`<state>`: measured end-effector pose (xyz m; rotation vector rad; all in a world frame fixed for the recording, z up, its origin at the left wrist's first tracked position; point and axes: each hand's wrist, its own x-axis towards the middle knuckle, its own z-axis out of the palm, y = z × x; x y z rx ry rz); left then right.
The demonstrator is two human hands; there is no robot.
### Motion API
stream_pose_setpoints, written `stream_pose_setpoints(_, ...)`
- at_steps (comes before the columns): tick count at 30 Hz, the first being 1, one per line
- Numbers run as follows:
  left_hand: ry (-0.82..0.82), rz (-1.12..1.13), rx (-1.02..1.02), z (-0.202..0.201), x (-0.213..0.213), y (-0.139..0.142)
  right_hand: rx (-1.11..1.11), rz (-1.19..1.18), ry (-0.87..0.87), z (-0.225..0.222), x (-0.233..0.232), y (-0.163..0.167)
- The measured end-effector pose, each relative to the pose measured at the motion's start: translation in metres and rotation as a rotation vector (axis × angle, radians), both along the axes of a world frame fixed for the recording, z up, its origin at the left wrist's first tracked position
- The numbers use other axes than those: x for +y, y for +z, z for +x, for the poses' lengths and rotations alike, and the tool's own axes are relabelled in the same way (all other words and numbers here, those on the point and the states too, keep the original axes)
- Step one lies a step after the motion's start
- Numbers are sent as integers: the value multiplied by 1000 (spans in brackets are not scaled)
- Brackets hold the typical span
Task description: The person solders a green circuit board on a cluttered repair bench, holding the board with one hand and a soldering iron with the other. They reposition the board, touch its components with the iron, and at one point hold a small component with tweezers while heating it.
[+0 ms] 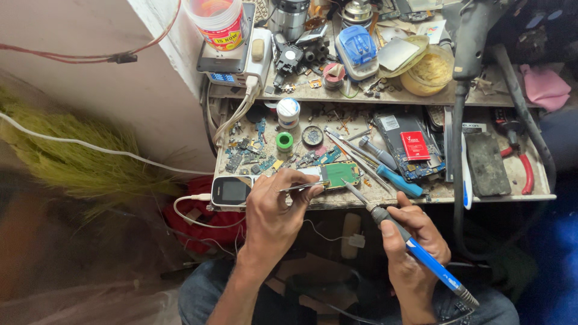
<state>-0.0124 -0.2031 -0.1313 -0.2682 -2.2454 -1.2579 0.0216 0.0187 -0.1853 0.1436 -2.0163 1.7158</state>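
Observation:
My left hand (278, 212) grips metal tweezers (304, 187), whose tips rest at the left edge of a green circuit board (339, 175) lying near the front of the cluttered workbench (481, 198). My right hand (412, 247) holds a blue-handled soldering iron (421, 253), and its thin tip reaches up toward the board's lower right corner. A small phone body with a dark screen (231, 191) lies just left of my left hand, with a white cable plugged into it.
Loose boards, screws, a green tape roll (285, 141), a blue screwdriver (398, 180), an open phone with a red battery (414, 145) and red pliers (525, 168) cover the bench. A raised shelf behind holds a jar (220, 23), power strip and solder paste tub (430, 71).

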Motion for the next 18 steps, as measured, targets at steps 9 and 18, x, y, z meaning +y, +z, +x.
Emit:
stream_pose_setpoints(9,26,74,102,10,0,13,1,-54,10,1,5,-5)
stream_pose_setpoints(18,-248,706,-197,45,6,-5,-13,-364,133,14,-1,-1)
